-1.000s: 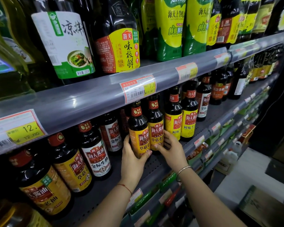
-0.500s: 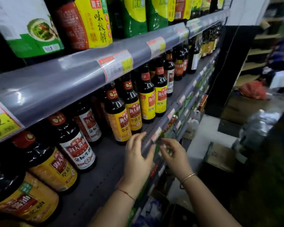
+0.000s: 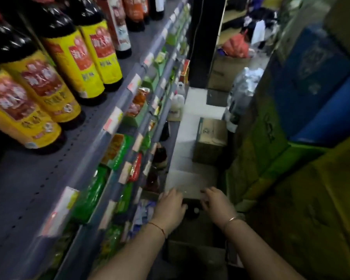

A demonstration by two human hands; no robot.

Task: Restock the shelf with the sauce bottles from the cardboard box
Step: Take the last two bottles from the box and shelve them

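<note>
Yellow-labelled sauce bottles (image 3: 73, 63) are standing in a row on the grey shelf (image 3: 28, 188), at the upper left. Both hands are reaching down over the dim cardboard box (image 3: 192, 253) on the floor, with the left hand (image 3: 170, 207) and the right hand (image 3: 217, 205) flanking a dark gap between them. Blur is smearing the fingers, so I cannot tell whether they are released or grasping anything.
</note>
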